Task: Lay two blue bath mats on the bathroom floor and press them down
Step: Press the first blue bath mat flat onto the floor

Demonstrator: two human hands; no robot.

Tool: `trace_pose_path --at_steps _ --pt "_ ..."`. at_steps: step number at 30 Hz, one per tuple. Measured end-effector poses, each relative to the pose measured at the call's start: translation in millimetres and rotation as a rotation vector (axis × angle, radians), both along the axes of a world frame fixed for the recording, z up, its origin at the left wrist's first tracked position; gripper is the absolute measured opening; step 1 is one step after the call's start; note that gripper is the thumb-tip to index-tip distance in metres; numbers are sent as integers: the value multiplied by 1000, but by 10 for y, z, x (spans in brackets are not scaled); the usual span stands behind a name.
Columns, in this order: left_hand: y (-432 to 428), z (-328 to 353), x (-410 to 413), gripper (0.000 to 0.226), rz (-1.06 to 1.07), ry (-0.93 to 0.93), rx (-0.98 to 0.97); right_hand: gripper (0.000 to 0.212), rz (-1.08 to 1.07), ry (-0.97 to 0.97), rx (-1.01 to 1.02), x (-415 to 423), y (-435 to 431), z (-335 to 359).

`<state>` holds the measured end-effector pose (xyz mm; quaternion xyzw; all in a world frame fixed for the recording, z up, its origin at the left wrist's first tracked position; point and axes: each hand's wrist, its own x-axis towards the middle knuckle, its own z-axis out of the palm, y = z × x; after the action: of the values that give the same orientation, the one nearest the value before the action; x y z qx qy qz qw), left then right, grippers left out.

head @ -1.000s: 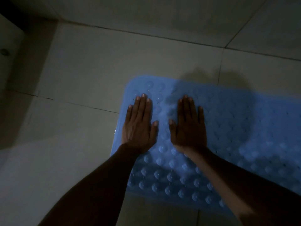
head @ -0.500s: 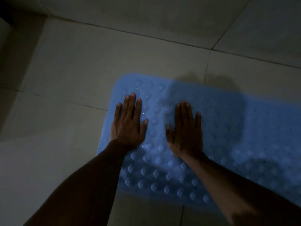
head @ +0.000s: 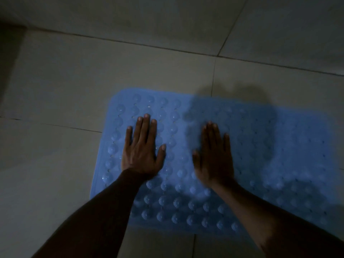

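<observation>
Blue bath mat (head: pixel 260 146) lies flat on the tiled bathroom floor (head: pixel 83 71), directly under both hands. Left hand (head: pixel 141 155) rests palm down on the mat, fingers straight and close together, thumb spread toward the other hand; it grasps nothing. Right hand (head: pixel 214 161) lies palm down beside it, separated by a strip of bare mat, fingers likewise extended and grasping nothing; its outline is blurred. The mat's rounded short edge runs just outboard of the left hand, with raised round bumps (head: pixel 112 150) between the little finger and that edge. Outboard of the right hand the mat continues toward the frame's right side. Further rows of bumps lie on the wrist side of both hands, partly under the forearms. Ahead of the right hand, a grout line (head: pixel 214 75) crosses the bare tile, and a dark shadow (head: pixel 232 97) falls on mat and tile.
</observation>
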<state>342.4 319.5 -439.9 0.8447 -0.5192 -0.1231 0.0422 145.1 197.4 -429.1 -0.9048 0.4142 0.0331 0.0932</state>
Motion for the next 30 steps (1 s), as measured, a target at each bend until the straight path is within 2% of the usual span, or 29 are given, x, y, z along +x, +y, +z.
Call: trace_pose_path --at_steps 2,6,13,19,25,30 --pt "-14 4 10 79 12 -42 17 76 21 45 -2 2 -43 -57" --pt "-169 127 -331 74 8 46 -65 73 13 27 -5 2 -12 -56" --pt "-245 0 -503 72 -38 34 6 66 -37 -145 11 -61 -26 -24" --pt "-221 -14 -533 75 -25 18 -4 70 57 -1 0 -606 -214 -48" --pt "-486 89 -862 70 -69 54 -103 68 49 -30 3 -587 -209 -52" --pt "-582 -12 -949 73 -101 -2 -7 66 -4 -75 -2 -559 -207 -82"
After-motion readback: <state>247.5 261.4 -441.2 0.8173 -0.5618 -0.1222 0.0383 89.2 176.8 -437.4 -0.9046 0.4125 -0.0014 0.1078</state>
